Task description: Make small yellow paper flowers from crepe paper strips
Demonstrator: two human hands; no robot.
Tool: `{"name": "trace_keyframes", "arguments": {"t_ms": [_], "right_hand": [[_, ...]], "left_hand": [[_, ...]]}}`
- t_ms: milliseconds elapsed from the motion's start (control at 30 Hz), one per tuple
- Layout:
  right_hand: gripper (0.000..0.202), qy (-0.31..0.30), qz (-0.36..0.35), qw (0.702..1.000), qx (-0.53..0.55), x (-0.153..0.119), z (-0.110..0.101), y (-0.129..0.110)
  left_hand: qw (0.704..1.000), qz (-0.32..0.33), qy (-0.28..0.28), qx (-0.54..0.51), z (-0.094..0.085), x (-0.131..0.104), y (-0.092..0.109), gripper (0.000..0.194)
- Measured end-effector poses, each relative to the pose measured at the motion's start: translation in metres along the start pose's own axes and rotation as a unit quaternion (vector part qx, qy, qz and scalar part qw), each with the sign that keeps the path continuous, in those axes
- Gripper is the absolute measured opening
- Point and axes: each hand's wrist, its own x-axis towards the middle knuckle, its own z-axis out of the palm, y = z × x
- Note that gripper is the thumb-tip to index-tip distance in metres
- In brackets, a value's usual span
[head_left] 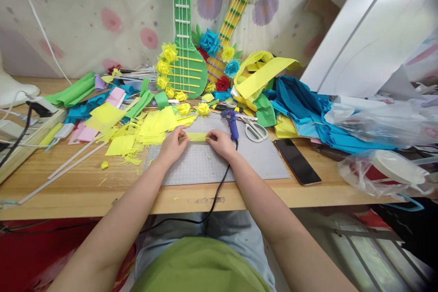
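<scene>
Head view: left hand (pixel 172 146) and right hand (pixel 221 143) each pinching one end of yellow paper strip (pixel 197 136) over grey cutting mat (pixel 219 157). I'd keep strip taut, level, clear of glue gun (pixel 232 122) cord.

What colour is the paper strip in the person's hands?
Yellow. The paper strip is held between the left hand and right hand, seen in the head view.

A matt yellow paper strip (pixel 196 136) lies over a dull grey cutting mat (pixel 205 164) on smooth wooden table (pixel 85 191).
</scene>
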Motion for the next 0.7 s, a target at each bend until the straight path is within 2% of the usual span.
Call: {"name": "trace_keyframes", "arguments": {"t_ms": [100, 300, 500, 700], "right_hand": [[0.01, 0.0, 0.016, 1.0, 0.01, 0.0, 0.0, -0.001], [0.02, 0.029, 0.068, 0.996, 0.04, -0.001, 0.003, -0.008], [0.031, 0.083, 0.068, 0.993, -0.047, 0.0, 0.013, -0.015], [0.03, 0.078, 0.054, 0.988, -0.122, 0.003, 0.017, -0.021]], "left_hand": [[1.0, -0.024, 0.016, -0.01, 0.0, 0.002, -0.003, 0.045], [0.997, -0.051, 0.049, -0.015, 0.004, 0.006, -0.005, 0.048], [0.992, -0.075, 0.098, 0.002, 0.007, 0.008, -0.002, 0.052], [0.99, -0.062, 0.107, 0.068, 0.009, 0.01, 0.001, 0.052]]}}
